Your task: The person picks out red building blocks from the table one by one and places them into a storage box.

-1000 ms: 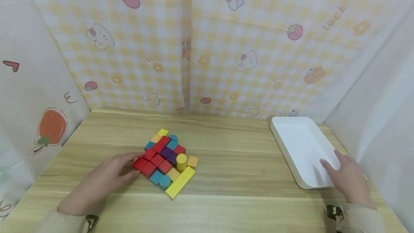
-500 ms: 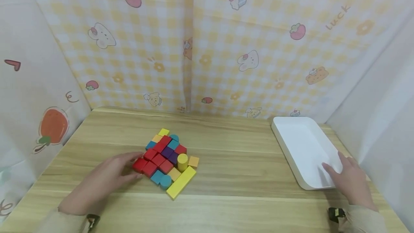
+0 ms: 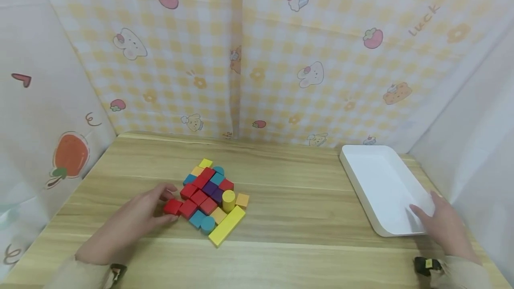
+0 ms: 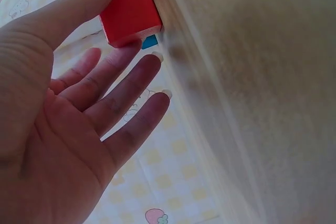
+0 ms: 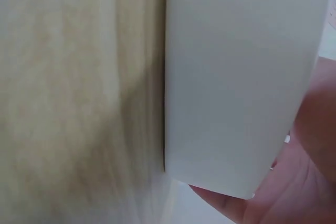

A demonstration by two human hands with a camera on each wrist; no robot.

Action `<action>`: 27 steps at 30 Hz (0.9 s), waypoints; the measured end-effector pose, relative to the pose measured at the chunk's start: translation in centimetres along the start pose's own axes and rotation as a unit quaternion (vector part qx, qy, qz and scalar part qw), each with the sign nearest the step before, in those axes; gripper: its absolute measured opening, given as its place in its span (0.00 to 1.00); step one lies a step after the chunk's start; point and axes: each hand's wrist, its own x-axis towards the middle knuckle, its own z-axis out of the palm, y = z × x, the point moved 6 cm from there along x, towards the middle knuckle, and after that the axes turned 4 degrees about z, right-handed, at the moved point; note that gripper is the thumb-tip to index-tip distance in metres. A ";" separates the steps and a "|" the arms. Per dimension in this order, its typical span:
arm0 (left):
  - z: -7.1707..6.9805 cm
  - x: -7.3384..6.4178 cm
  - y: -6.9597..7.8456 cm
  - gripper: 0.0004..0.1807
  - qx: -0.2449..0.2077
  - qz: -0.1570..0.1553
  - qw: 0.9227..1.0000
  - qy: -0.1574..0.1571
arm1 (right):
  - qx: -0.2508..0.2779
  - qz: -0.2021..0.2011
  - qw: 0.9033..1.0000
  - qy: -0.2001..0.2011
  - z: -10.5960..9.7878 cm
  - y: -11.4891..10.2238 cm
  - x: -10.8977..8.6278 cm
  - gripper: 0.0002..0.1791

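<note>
White tray (image 3: 381,186), right hand (image 3: 446,224) at rim

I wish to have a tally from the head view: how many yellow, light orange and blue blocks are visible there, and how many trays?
Yellow blocks: 3
Light orange blocks: 3
Blue blocks: 5
White tray: 1
Total: 12
</note>
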 end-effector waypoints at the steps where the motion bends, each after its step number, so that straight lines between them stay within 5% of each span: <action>1: 0.0 0.0 0.0 0.30 -0.003 0.001 1.000 0.000 | 0.002 0.007 1.000 -0.004 0.0 0.2 0.0 0.47; 16: 0.6 0.0 -0.3 0.21 0.053 0.017 0.998 -0.024 | 0.026 0.021 0.999 0.029 -0.2 1.3 0.1 0.27; 27: 0.7 0.1 -0.1 0.19 0.057 0.005 0.998 -0.036 | -0.011 -0.004 1.000 0.000 0.0 0.0 0.1 0.26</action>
